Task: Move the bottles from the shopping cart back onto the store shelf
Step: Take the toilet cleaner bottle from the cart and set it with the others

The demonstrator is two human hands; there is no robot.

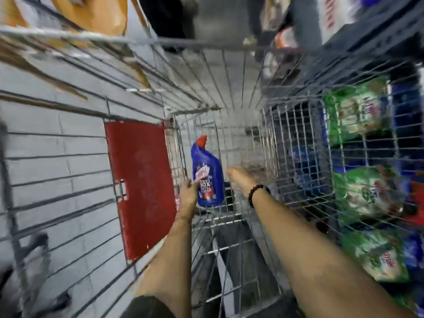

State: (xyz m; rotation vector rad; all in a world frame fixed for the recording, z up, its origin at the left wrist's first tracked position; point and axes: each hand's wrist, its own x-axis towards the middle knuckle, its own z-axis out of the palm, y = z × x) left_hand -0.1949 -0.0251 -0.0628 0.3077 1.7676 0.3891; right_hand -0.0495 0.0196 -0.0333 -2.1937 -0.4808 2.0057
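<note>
A blue bottle with a red cap and a red-and-white label lies on the wire floor of the shopping cart, cap pointing away from me. My left hand reaches down into the cart and its fingers touch the bottle's left side near the label. My right hand, with a dark bead bracelet on the wrist, hovers just right of the bottle, fingers blurred and apart, holding nothing. The store shelf runs along the right, beyond the cart's wire wall.
A red flap hangs on the cart's left wire wall. Green packets and blue packs fill the shelf at right behind the cart's mesh. Cardboard boxes sit at top left. Grey tiled floor shows through the wires.
</note>
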